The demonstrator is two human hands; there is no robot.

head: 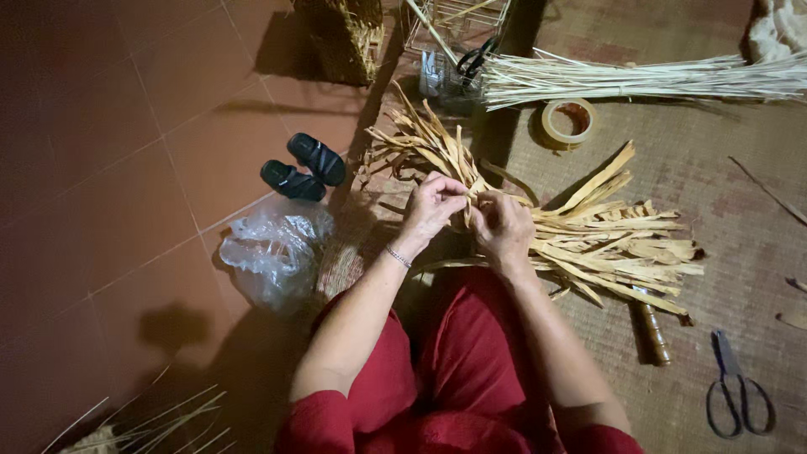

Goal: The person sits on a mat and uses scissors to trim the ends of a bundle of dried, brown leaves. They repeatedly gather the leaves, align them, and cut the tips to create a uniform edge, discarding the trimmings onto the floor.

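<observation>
On the woven mat (723,168), just beyond the red-clad knees, a bundle of dried flat strips (588,240) is being worked between two bare hands. Only a small knot or plait is gathered at the point where the hands meet; from there the strips fan out loose, one spray to the far left and a larger one to the right, so most of the material is judged to be unworked as yet. Nothing like a finished piece is seen among the strips.

The left hand (430,206) is closed to a pinch, its fingertips pressed on a few strips at the gathered point, and a thin bracelet is worn at its wrist. The right hand (502,225) is curled around the strips just beside it, thumb and fingers drawn in, so that the two hands almost touch. How tightly the strips are gripped cannot be told.

Near the right edge of the mat a pair of scissors (738,397) is laid, well apart from the hands, and a short brown stick-like tool (652,332) is partly covered by the right spray. A roll of tape (569,123) is set farther off, with a long bundle of pale straight reeds (639,80) behind it. To the left, on the red floor tiles (101,168), a crumpled clear plastic bag (273,252) and a pair of black sandals (303,168) are seen.
</observation>
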